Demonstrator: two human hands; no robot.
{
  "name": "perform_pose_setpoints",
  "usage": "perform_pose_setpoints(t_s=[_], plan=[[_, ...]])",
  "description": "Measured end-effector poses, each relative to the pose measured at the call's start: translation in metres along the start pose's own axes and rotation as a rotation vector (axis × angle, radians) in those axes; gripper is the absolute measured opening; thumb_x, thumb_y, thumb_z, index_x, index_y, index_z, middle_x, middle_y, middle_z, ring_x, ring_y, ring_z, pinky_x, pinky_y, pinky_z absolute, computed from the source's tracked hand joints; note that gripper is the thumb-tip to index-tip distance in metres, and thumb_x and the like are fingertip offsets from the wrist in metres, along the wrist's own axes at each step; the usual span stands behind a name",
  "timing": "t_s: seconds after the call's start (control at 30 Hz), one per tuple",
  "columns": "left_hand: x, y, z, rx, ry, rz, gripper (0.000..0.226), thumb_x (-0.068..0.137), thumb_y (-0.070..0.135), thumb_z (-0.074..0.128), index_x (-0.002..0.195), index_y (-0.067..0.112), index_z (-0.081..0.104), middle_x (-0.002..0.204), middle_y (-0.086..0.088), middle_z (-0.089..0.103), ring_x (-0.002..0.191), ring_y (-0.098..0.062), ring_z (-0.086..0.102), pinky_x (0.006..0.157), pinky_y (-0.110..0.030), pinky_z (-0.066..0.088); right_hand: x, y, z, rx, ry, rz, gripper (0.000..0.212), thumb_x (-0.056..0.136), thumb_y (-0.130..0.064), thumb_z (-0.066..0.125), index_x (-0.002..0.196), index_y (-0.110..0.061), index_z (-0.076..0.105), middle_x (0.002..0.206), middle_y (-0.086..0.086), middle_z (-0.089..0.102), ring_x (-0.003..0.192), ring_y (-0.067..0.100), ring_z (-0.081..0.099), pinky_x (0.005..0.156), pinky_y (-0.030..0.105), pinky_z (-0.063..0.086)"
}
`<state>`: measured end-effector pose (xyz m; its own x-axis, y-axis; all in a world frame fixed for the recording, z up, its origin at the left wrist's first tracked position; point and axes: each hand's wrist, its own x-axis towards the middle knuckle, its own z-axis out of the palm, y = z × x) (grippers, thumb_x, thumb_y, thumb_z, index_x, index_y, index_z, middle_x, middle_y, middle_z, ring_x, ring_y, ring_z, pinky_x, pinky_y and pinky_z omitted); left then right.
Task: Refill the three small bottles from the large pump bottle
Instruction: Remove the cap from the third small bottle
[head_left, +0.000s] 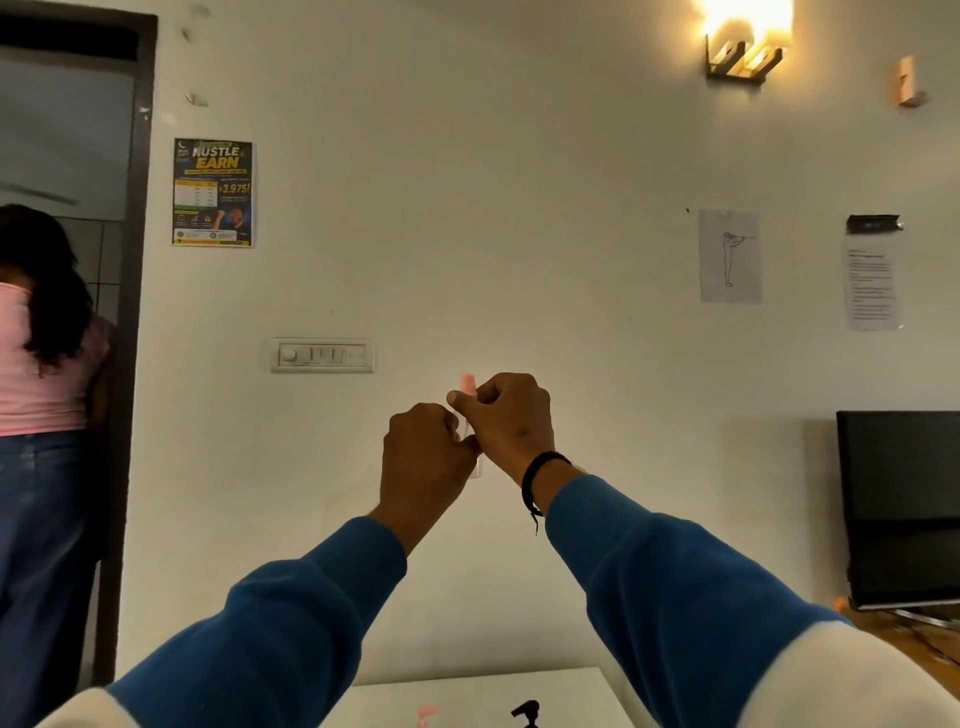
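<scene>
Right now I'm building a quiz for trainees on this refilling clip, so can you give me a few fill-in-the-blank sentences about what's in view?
1. Both hands, the left hand and the right hand, hold one small bottle raised in front of the ____.
2. The small bottle's cap is ____ in colour.
3. The black pump head shows at the ____ edge of the picture.
4. The black wristband sits on the ____ wrist.

Missing words: wall; pink; bottom; right
</scene>
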<state>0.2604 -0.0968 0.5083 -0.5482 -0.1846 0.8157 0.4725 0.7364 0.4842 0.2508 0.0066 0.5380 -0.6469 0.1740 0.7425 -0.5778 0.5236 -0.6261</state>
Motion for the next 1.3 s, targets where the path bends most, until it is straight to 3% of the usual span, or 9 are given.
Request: perform_pose_setpoints(t_s=[0.2,0.37,0.47,0.57,0.77,0.9,1.03,1.17,1.3], plan=[[0.003,-0.006,-0.001,-0.036,-0.028,0.006,0.024,0.082,0.028,0.082,0.084,0.006,0.074,0.07,0.005,0.061,0.058,-0.006,0.052,0.056,-0.01,0.034,0.001,0.001,0.001,0.004,-0.032,-0.039,0.037,0.087,-0.036,0.081,0.069,-0.008,0.063,0.064,0.0,0.06,0.059,0.012,0.055,0.061,0.028,0.048],[0.003,-0.013,-0.001,-0.095,-0.064,-0.008,0.029,0.076,0.034,0.087,0.069,0.013,0.069,0.063,0.003,0.064,0.053,-0.008,0.055,0.055,-0.018,0.034,0.001,0.01,-0.004,0.073,-0.132,-0.058,0.038,0.092,-0.031,0.076,0.078,0.004,0.072,0.077,0.019,0.072,0.066,0.02,0.061,0.075,0.043,0.058],[0.001,-0.019,0.001,-0.059,-0.072,-0.016,0.032,0.074,0.04,0.087,0.069,0.017,0.067,0.063,0.007,0.061,0.056,-0.007,0.055,0.055,-0.017,0.034,0.001,0.013,-0.003,0.105,-0.213,0.008,0.038,0.096,-0.031,0.07,0.084,0.006,0.071,0.086,0.019,0.073,0.074,0.021,0.063,0.081,0.05,0.059],[-0.004,-0.022,0.006,-0.063,-0.077,-0.044,0.036,0.073,0.045,0.087,0.084,0.014,0.072,0.074,0.007,0.067,0.064,-0.006,0.06,0.058,-0.014,0.037,0.0,0.007,-0.004,-0.024,-0.2,-0.015,0.042,0.093,-0.05,0.069,0.091,-0.008,0.066,0.085,0.001,0.067,0.076,0.015,0.062,0.068,0.028,0.052],[-0.017,-0.022,0.005,-0.11,-0.06,-0.097,0.034,0.072,0.043,0.087,0.079,0.021,0.062,0.071,0.015,0.06,0.064,-0.001,0.057,0.058,-0.013,0.036,0.016,-0.01,-0.009,-0.268,-0.297,-0.093,0.045,0.091,-0.039,0.075,0.065,-0.013,0.049,0.066,0.0,0.055,0.061,0.016,0.053,0.058,0.026,0.042],[-0.012,-0.019,0.004,-0.13,-0.036,-0.129,0.034,0.074,0.044,0.086,0.081,0.019,0.064,0.075,0.01,0.062,0.066,-0.005,0.058,0.059,-0.013,0.037,0.023,-0.024,-0.009,-0.272,-0.383,-0.13,0.026,0.092,-0.027,0.074,0.088,-0.002,0.067,0.091,0.011,0.068,0.083,0.022,0.061,0.065,0.025,0.046],[-0.01,-0.021,0.005,-0.117,-0.032,-0.139,0.036,0.073,0.046,0.086,0.081,0.019,0.064,0.078,0.007,0.064,0.067,-0.006,0.057,0.058,-0.014,0.036,0.026,-0.032,-0.016,-0.266,-0.402,-0.16,0.021,0.09,-0.015,0.07,0.107,-0.003,0.069,0.102,0.004,0.063,0.088,0.018,0.058,0.06,0.019,0.042],[-0.011,-0.021,0.004,-0.128,-0.021,-0.108,0.034,0.072,0.044,0.087,0.081,0.021,0.064,0.076,0.01,0.064,0.065,-0.002,0.057,0.058,-0.013,0.036,0.031,-0.033,-0.017,-0.301,-0.384,-0.149,0.039,0.092,-0.034,0.072,0.101,0.004,0.07,0.093,0.015,0.069,0.079,0.019,0.057,0.065,0.026,0.048],[-0.013,-0.018,0.003,-0.124,-0.022,-0.104,0.034,0.072,0.044,0.087,0.082,0.022,0.063,0.077,0.01,0.064,0.065,-0.001,0.057,0.058,-0.012,0.036,0.032,-0.028,-0.018,-0.371,-0.395,-0.118,0.044,0.091,-0.041,0.075,0.074,-0.005,0.057,0.07,0.005,0.054,0.068,0.021,0.052,0.065,0.033,0.048]])
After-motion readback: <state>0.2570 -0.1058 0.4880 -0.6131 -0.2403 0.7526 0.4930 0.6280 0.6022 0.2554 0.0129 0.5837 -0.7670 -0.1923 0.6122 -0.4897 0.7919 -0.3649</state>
